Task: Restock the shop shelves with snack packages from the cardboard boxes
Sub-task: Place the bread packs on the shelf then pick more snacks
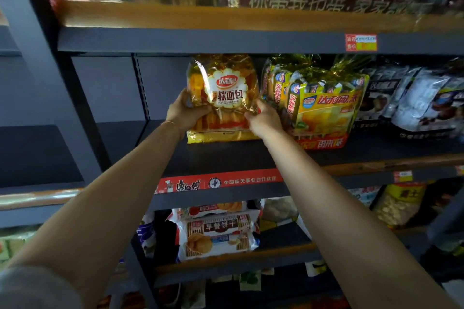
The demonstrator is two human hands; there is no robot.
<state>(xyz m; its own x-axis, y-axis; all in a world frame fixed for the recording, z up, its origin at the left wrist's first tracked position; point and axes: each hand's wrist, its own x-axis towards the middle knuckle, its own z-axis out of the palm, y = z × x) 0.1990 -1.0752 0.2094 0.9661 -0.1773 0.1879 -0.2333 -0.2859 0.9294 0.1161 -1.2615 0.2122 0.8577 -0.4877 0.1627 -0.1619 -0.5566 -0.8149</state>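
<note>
We've got the soft bread bag [222,98] gripped in both our left hand [184,111] and right hand [263,119], standing it on the shelf [226,155] at 9 o'clock of the yellow cake pack [324,105], so next we probably just nudge it back and let go.

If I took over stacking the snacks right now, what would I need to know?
Left hand: grips the left side of the golden bread bag.
Right hand: grips the bag's right lower edge.
The bag stands upright on the dark middle shelf, its bottom touching the shelf, just left of the yellow snack pack.
Done: bag is at its spot, other packs already sit to the right.
Left: let go once it stands steady, then fill the bare shelf space to its left. No cardboard boxes are in view, so you will need to find them.
</note>
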